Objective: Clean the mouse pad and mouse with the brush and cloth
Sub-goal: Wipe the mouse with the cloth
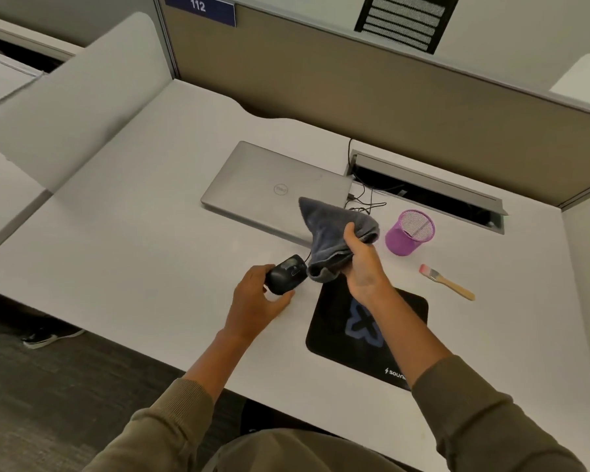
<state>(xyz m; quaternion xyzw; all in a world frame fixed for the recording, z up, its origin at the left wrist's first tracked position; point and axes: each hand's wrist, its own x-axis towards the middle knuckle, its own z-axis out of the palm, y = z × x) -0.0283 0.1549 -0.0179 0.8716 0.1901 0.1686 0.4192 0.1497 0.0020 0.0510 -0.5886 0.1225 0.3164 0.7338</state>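
1. Head view, counts: two hands, one mouse (285,273), one cloth (334,238), one mouse pad (399,338), one brush (447,282), one laptop (269,185), one purple mesh cup (410,232), all on or over one white desk (133,233).
2. The left hand (256,306) grips the black mouse, fingers curled round its rear, just left of the mouse pad; whether the mouse is lifted off the desk I cannot tell.
3. The right hand (363,264) clutches the grey cloth bunched, fingers clamped on it, above the pad's far edge; the cloth's lower end is touching or just beside the mouse.
4. The brush lies on the desk right of the pad, apart from it, pink bristles toward the cup.
5. Writing: "112" on a blue plate (200,8) on the partition; a round logo on the closed laptop lid, too blurred to read; "soun…" on the pad's near corner, the rest hidden by the right sleeve.
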